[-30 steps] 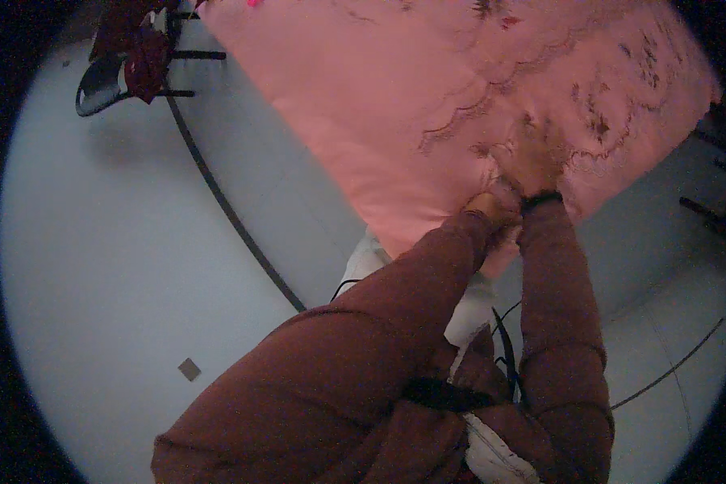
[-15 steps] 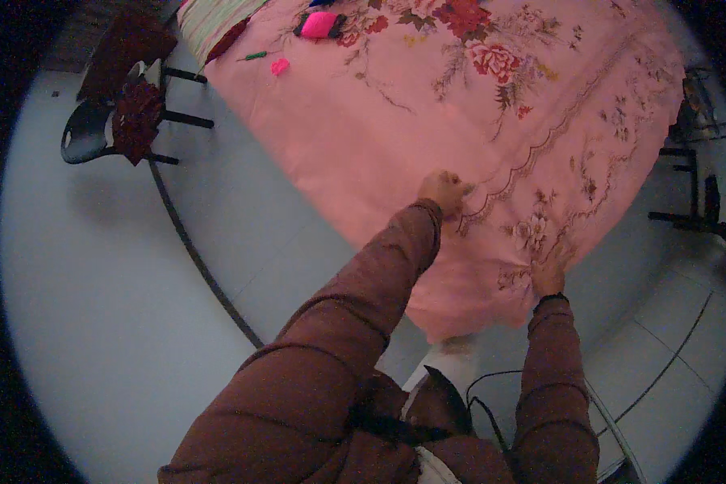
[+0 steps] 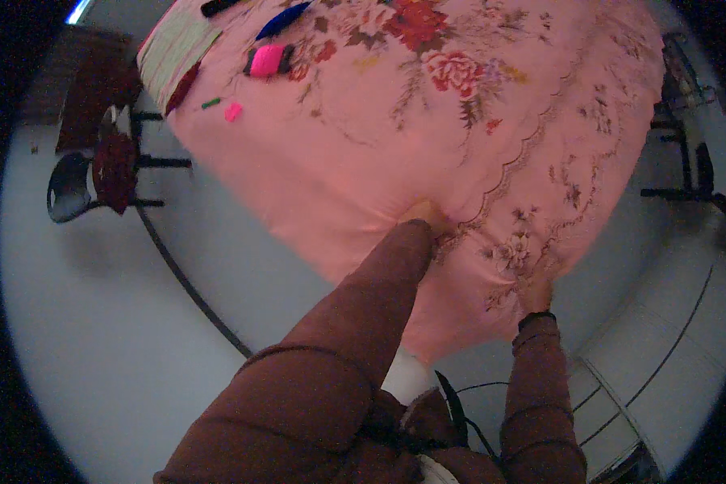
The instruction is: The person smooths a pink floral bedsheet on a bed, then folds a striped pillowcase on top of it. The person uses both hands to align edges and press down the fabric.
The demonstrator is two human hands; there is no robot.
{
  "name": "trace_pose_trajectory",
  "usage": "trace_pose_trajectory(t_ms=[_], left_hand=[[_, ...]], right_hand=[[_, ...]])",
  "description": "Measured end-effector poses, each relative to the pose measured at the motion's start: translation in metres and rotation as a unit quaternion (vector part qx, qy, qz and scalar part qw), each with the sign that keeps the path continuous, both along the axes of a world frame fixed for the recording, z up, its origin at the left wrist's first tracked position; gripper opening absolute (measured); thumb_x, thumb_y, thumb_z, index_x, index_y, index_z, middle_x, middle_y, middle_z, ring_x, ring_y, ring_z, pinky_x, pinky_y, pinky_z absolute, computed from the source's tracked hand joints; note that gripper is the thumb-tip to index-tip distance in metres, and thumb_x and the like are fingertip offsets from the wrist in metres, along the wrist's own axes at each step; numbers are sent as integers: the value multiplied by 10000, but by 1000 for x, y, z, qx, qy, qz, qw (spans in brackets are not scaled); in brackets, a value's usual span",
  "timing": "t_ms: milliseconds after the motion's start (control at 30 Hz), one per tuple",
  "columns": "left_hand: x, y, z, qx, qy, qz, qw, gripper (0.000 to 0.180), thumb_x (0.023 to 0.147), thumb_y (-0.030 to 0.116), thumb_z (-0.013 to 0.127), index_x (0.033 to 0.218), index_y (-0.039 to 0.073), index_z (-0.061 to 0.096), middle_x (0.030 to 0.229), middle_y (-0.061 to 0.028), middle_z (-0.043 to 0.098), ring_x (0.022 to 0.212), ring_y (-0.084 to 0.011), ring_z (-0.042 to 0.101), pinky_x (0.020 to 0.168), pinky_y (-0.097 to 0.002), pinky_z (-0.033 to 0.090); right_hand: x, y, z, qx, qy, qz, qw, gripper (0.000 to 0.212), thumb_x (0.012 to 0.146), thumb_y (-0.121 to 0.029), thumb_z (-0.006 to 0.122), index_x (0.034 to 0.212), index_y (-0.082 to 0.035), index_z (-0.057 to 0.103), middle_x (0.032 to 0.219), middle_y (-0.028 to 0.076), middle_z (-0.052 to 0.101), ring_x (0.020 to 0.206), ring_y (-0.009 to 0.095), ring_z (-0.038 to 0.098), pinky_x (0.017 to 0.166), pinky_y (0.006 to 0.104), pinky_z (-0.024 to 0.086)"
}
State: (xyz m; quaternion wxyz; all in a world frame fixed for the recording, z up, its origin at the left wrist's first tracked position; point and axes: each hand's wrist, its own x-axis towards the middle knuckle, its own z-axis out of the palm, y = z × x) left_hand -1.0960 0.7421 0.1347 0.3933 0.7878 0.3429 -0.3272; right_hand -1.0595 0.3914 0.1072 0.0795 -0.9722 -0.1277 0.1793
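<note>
A large pink floral cloth (image 3: pixel 331 181) with a scalloped, embroidered border covers the broad surface before me. My left hand (image 3: pixel 429 216) is closed on it near the border, and creases run out from the fingers. Lower and to the right, my right hand (image 3: pixel 537 290) grips the cloth's edge beside a printed flower, where the fabric puckers. Its fingertips are partly lost in the dim, blurred picture. Between and below my hands a corner of the cloth hangs down.
On the cloth's far left lie a bright pink bundle with dark ends (image 3: pixel 270 60), a small pink piece (image 3: pixel 233 112), a green stick (image 3: pixel 210 102), a blue object (image 3: pixel 283 20) and a striped cloth (image 3: pixel 177 50). Chairs (image 3: pixel 71 187) stand left and right; a metal frame (image 3: pixel 609 387) is lower right.
The whole view has shifted, with the cloth and both hands sitting lower and further left. Both hands keep their hold. Creases near my left hand look sharper.
</note>
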Motion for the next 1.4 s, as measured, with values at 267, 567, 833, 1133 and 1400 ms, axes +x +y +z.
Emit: trace_pose_trajectory(t_ms=[267, 567, 833, 1133, 1400], left_hand=[[-5, 8, -52, -51, 61, -59, 995, 569, 783, 607, 743, 857, 44, 767, 879, -146, 746, 750, -293, 702, 691, -407, 545], [3, 10, -39, -131, 122, -13, 984, 597, 695, 512, 853, 926, -25, 734, 877, -140, 733, 790, -260, 710, 730, -391, 557], [8, 12, -11, -153, 148, 57, 975, 498, 708, 457, 863, 826, -9, 735, 733, -130, 695, 655, -240, 652, 648, -394, 536], [17, 17, -4, -126, 124, -111, 978, 481, 779, 475, 786, 834, 0, 733, 767, -134, 707, 699, -258, 672, 700, -398, 544], [10, 18, 3, -40, -39, -386, 921, 489, 771, 486, 774, 847, 5, 735, 823, -141, 726, 768, -286, 694, 742, -427, 543]], right_hand=[[-3, 9, 21, 7, -35, 22, 999, 874, 849, -283, 693, 1548, -21, 239, 1537, 332, 272, 1293, 492, 459, 975, 477, 489], [91, 99, 104, 96, 95, 18, 991, 494, 821, -242, 676, 1238, 9, 592, 1169, 226, 625, 1055, 426, 595, 864, 510, 511], [215, 351, 83, 143, -183, 273, 934, 740, 730, -249, 711, 1403, -61, 466, 1398, 231, 464, 1288, 442, 436, 1015, 623, 374], [315, 435, 57, -12, -127, 318, 939, 861, 764, -638, 662, 1489, -252, 403, 1574, 157, 305, 1449, 480, 235, 1009, 784, 252], [405, 306, 0, 17, -152, 209, 966, 738, 856, -591, 601, 1477, -235, 420, 1556, 123, 359, 1414, 411, 320, 1107, 645, 288]])
